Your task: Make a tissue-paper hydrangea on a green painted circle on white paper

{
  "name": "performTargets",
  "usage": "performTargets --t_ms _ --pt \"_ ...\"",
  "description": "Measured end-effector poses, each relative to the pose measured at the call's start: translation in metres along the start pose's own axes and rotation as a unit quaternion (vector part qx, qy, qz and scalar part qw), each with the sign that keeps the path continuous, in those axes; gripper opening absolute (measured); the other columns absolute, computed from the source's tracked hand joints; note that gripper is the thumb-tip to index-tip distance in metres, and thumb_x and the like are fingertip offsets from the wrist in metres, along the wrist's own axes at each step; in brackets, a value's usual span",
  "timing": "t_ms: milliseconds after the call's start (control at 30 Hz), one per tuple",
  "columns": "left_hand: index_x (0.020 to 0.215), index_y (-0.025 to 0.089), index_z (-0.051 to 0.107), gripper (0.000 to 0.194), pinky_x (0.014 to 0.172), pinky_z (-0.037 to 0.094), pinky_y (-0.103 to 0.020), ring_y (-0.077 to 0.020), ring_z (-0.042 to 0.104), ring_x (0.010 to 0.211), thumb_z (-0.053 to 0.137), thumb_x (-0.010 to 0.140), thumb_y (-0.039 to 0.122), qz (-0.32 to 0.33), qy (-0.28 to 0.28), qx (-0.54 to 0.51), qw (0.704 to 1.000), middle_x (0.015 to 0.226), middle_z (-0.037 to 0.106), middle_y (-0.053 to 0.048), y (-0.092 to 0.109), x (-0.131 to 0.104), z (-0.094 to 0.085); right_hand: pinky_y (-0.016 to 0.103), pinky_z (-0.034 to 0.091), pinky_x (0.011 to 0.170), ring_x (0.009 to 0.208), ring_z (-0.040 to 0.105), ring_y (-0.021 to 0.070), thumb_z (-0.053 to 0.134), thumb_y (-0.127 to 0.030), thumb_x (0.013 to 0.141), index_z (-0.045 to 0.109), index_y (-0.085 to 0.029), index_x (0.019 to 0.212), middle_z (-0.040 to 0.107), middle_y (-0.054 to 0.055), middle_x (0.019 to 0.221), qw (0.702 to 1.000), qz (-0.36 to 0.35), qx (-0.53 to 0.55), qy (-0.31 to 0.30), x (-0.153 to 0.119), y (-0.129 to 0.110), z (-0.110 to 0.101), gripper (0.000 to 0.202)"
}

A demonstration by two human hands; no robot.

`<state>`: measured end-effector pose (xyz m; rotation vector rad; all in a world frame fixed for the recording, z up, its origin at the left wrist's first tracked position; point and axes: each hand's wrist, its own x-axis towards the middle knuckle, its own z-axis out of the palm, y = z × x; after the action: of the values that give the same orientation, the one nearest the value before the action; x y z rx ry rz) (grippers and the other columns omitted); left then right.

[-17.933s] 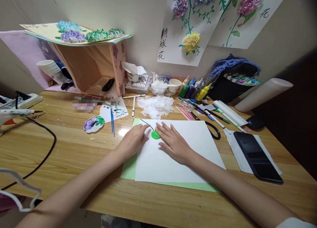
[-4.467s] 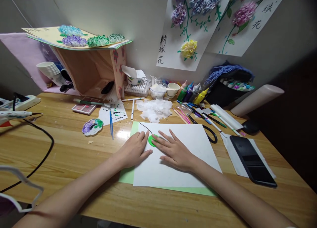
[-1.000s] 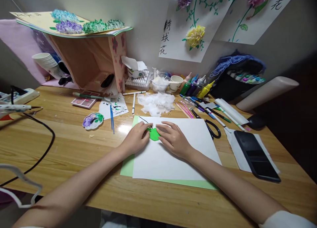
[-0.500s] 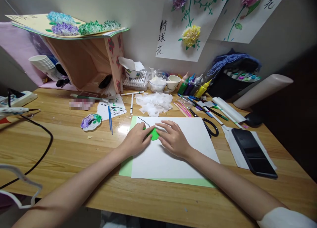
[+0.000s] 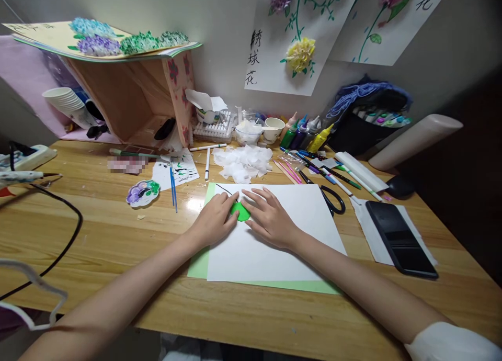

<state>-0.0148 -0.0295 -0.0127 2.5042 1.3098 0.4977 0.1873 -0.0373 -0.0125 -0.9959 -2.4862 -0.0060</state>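
A small bright green piece [image 5: 242, 212] lies on a white sheet [image 5: 270, 261], near the end of a thin dark line drawn at the sheet's upper left. My left hand [image 5: 214, 217] rests on the sheet, its fingertips touching the piece's left edge. From the right, my right hand [image 5: 272, 217] lies with spread fingers, the fingertips at the piece's right and upper edge. Neither hand wraps round anything. Under the white sheet, a light green sheet [image 5: 199, 264] shows at the left and lower edges.
Torn white tissue [image 5: 243, 162] lies behind the sheet. Black scissors [image 5: 333, 200], pens and a phone [image 5: 402, 238] are to the right. At the left are a paint palette [image 5: 143, 193], blue brushes [image 5: 173, 188] and a glue gun [image 5: 23, 178] with a black cable.
The fingers of both hands have shifted slightly around the green piece, and more of its surface shows. The whole view has moved a little.
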Motion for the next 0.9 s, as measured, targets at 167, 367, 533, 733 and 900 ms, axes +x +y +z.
performTargets --t_ms 167,367,533,733,900 --pt "0.129 0.015 0.042 0.043 0.078 0.043 -0.036 -0.0216 0.051 0.087 0.042 0.089 0.028 0.003 0.008 -0.01 1.0 0.096 0.054 -0.01 0.0001 -0.0006 -0.0001 0.053 0.032 0.106 0.123 0.042 0.0276 0.045 -0.033 0.089 0.058 -0.017 0.117 0.062 0.009 0.117 1.0 -0.014 0.017 0.002 0.0002 0.0005 0.0004 0.035" --pt "0.128 0.014 0.043 0.043 0.077 0.043 -0.037 -0.0223 0.051 0.086 0.042 0.088 0.028 0.001 0.011 -0.013 1.0 0.094 0.054 -0.01 0.0008 0.0003 -0.0009 0.052 0.032 0.106 0.122 0.043 0.0259 0.047 -0.029 0.088 0.059 -0.019 0.116 0.056 0.008 0.129 1.0 -0.022 0.005 0.02 -0.0027 0.0004 -0.0019 0.032" --pt "0.128 0.013 0.042 0.043 0.077 0.043 -0.037 -0.0224 0.05 0.085 0.043 0.088 0.028 -0.001 0.008 0.002 1.0 0.093 0.054 -0.01 0.0005 0.0008 -0.0002 0.053 0.028 0.108 0.122 0.045 0.0245 0.048 -0.027 0.088 0.063 -0.021 0.107 0.062 0.004 0.121 0.999 -0.04 0.014 0.021 -0.0033 0.0005 -0.0022 0.025" --pt "0.128 0.014 0.042 0.043 0.077 0.043 -0.037 -0.0221 0.051 0.085 0.043 0.087 0.028 -0.003 0.013 0.001 1.0 0.092 0.053 -0.009 0.0005 0.0006 -0.0003 0.054 0.029 0.107 0.121 0.047 0.0244 0.047 -0.022 0.087 0.067 -0.021 0.1 0.063 0.004 0.12 0.998 -0.005 0.014 0.053 -0.0042 -0.0003 -0.0034 0.024" --pt "0.128 0.015 0.041 0.043 0.077 0.043 -0.036 -0.021 0.05 0.085 0.043 0.087 0.028 -0.003 0.009 0.006 1.0 0.093 0.053 -0.009 0.0006 0.0004 -0.0003 0.057 0.025 0.108 0.122 0.045 0.0249 0.047 -0.023 0.087 0.066 -0.021 0.101 0.06 0.004 0.125 0.998 0.027 0.021 0.061 -0.0041 0.0003 -0.0043 0.024"
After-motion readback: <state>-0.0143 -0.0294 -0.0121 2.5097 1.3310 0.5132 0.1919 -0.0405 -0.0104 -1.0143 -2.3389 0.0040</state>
